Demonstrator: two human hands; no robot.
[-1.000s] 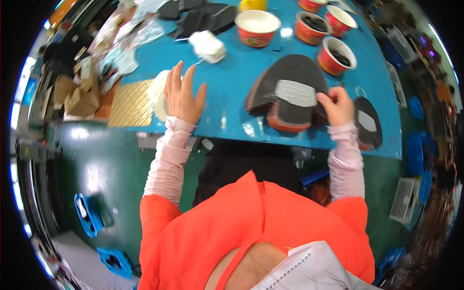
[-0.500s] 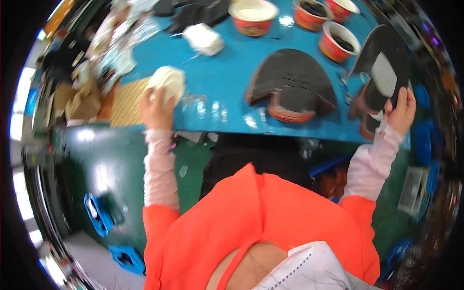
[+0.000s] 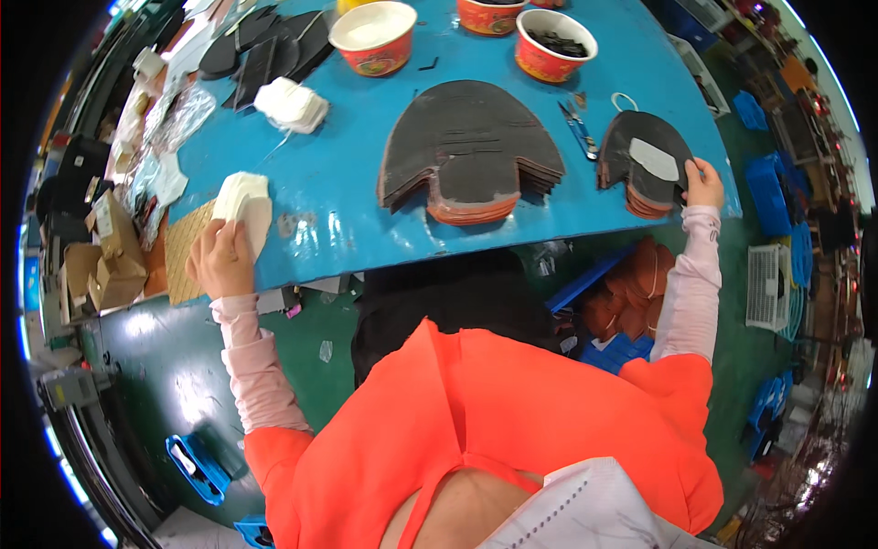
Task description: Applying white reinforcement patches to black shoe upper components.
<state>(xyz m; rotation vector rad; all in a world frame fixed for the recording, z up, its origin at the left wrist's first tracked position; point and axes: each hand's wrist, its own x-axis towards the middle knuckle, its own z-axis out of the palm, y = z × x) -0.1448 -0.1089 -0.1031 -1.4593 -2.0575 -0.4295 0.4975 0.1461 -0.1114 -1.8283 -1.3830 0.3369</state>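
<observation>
At the table's left, my left hand [image 3: 222, 261] has its fingers closed on the near end of a stack of cream oval pads [image 3: 242, 199]. The stack lies partly over a tan ribbed sheet [image 3: 190, 252]. At the right, my right hand [image 3: 703, 183] pinches the edge of a black sole-shaped piece [image 3: 666, 135] with a pale grey patch [image 3: 653, 160] on it. That piece lies on a small stack of dark pieces with reddish-brown edges. Between my hands rests a larger stack of black, notched, dome-shaped pieces [image 3: 471, 137].
Snips [image 3: 578, 130] lie between the two dark stacks. Red paper bowls [image 3: 556, 46] and a bowl of white stuff [image 3: 373, 38] stand along the back. A bundle of white pads [image 3: 291, 105] and black pieces [image 3: 265, 50] lie back left. Cardboard boxes [image 3: 117, 247] stand left.
The black piece in my right hand was raised and tilted; it now lies flat on its stack. My left hand stays at the cream pads. The whole view has shifted.
</observation>
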